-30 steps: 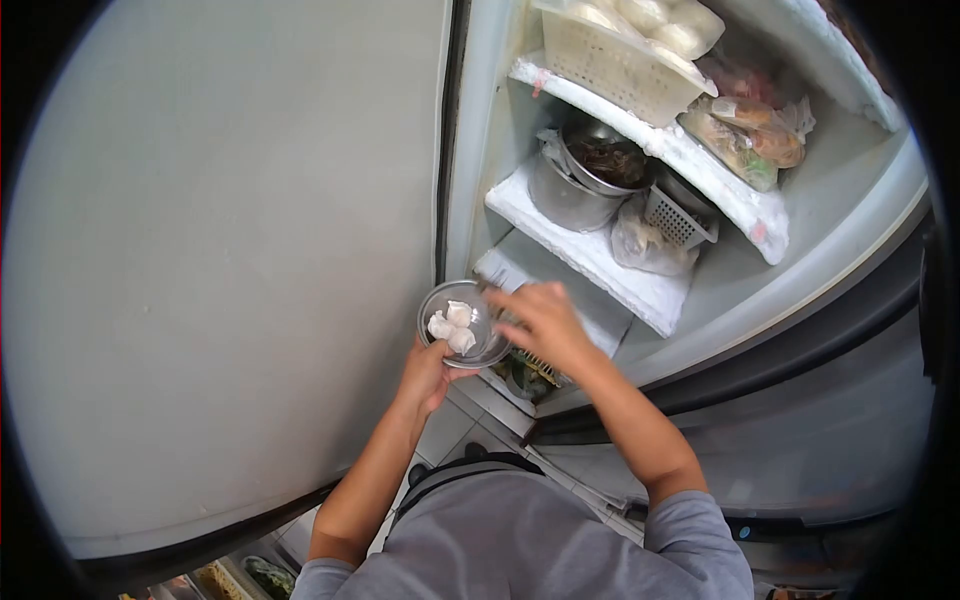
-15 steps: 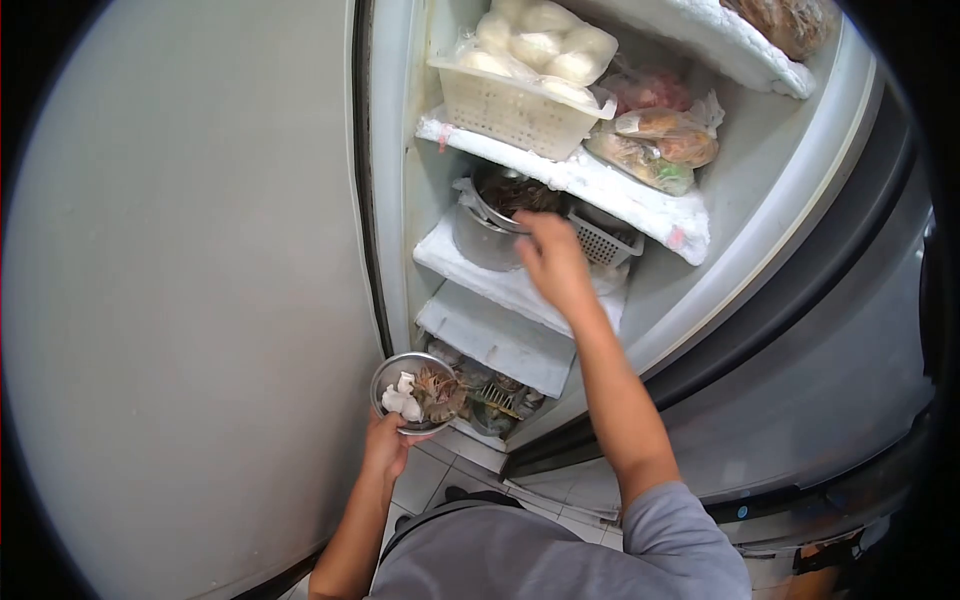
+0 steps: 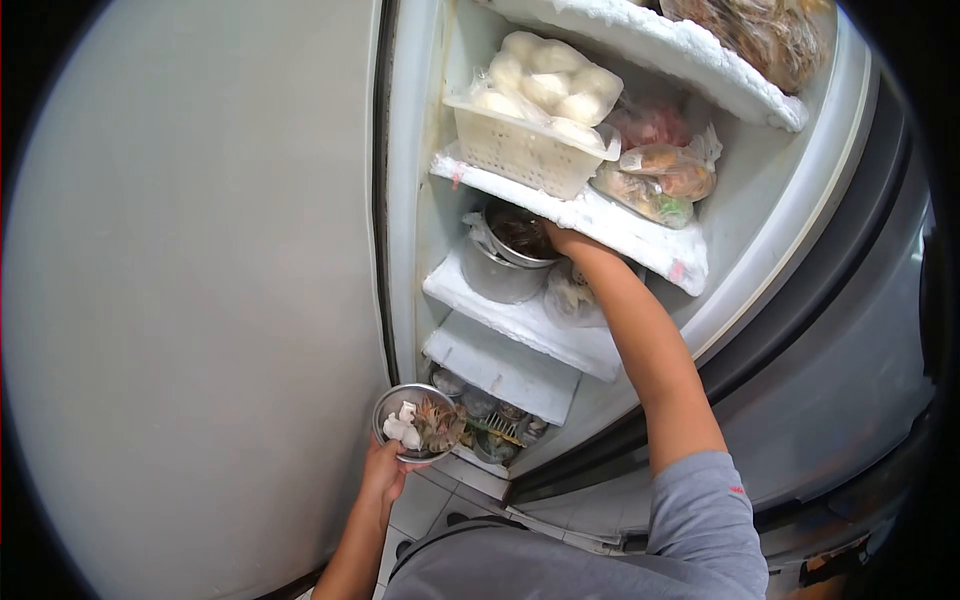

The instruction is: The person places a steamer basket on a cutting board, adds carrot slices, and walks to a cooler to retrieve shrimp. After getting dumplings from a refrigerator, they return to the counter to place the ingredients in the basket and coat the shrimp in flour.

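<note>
My left hand (image 3: 388, 468) grips the rim of a metal bowl (image 3: 380, 432), held low in front of the freezer. In the bowl lie white chunks (image 3: 402, 428) and brownish shrimp-like pieces (image 3: 438, 422). My right hand (image 3: 563, 240) reaches onto a middle shelf, beside the right rim of a metal pot (image 3: 505, 275) with dark contents (image 3: 522, 232). Its fingers are hidden by the frosted shelf above and the pot's edge. Below my right forearm sits a clear plastic bag (image 3: 573, 302).
A white perforated basket (image 3: 525, 160) holds bagged white balls (image 3: 555, 85). Bagged food (image 3: 655, 180) lies beside it. The frosted shelf edge (image 3: 600, 215) hangs just above my right wrist. The large grey door (image 3: 200, 300) stands at left; more containers (image 3: 495, 425) fill the bottom.
My right hand has moved from the pot's front rim deeper under the shelf, to the pot's right side. The view has shifted slightly. My left hand still holds the bowl.
</note>
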Demonstrator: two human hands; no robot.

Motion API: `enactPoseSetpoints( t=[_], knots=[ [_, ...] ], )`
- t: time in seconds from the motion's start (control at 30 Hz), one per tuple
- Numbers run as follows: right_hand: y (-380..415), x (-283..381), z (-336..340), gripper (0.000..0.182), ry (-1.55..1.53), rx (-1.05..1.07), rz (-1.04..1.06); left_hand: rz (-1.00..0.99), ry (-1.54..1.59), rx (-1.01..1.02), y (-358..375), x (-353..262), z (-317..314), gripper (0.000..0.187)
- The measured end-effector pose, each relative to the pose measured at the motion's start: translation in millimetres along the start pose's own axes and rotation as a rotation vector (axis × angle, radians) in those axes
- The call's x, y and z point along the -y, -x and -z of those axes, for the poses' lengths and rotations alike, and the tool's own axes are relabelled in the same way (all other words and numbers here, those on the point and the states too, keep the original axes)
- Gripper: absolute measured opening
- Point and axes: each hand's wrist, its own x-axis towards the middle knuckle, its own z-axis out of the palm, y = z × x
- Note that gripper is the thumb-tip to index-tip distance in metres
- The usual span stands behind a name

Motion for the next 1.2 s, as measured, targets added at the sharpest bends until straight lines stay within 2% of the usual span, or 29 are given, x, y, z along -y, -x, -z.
enactPoseSetpoints(
  t=[0.13,0.23,0.3,0.33,0.4,0.5,0.63,0.7,0.77,0.83,0.87,1.0,1.1,1.17,1.2],
  knots=[
    [2,-13,-3,0.04,0.005,0.052,-0.063,-0.006,0.013,0.005,-5,4,5,0.07],
    [8,-21,-11,0.039,0.185,0.171,0.039,-0.01,-0.015,0.017,-7,4,5,0.071],
    [11,-21,-13,0.029,0.176,-0.047,0.301,0.001,0.004,0.033,-9,9,8,0.072],
    [8,-20,-13,0.029,0.177,-0.051,0.298,-0.001,0.0,0.036,-11,10,9,0.072],
    [4,-19,-15,0.052,0.139,0.27,0.164,0.026,-0.008,0.032,-12,13,11,0.073],
    [-8,-21,-21,0.051,0.193,0.375,0.178,0.029,0.042,0.046,-14,16,12,0.076],
    [-6,-12,-9,0.049,0.234,0.291,0.13,0.016,-0.017,0.051,-12,11,13,0.073],
    [-1,-7,6,0.048,0.256,0.211,0.268,0.017,-0.041,0.039,-13,8,14,0.074],
    [-1,-5,9,0.055,0.229,0.237,0.252,0.012,-0.034,0.039,-12,8,16,0.075],
    [3,-4,16,0.058,0.161,0.25,0.086,0.015,-0.027,0.039,-11,4,11,0.075],
    [7,-4,16,0.058,0.162,0.248,0.083,0.003,-0.028,0.031,-9,4,9,0.076],
    [22,-5,7,0.061,0.06,0.103,0.059,0.026,-0.006,0.054,-13,7,12,0.08],
    [30,-16,-12,0.058,0.037,0.039,0.117,0.035,-0.011,0.054,-16,9,14,0.08],
    [37,-25,-21,0.046,-0.03,0.133,0.122,0.038,-0.013,0.061,-16,8,13,0.079],
    [39,-22,-16,0.046,-0.03,0.131,0.12,0.041,-0.013,0.068,-15,7,11,0.079]
  ],
)
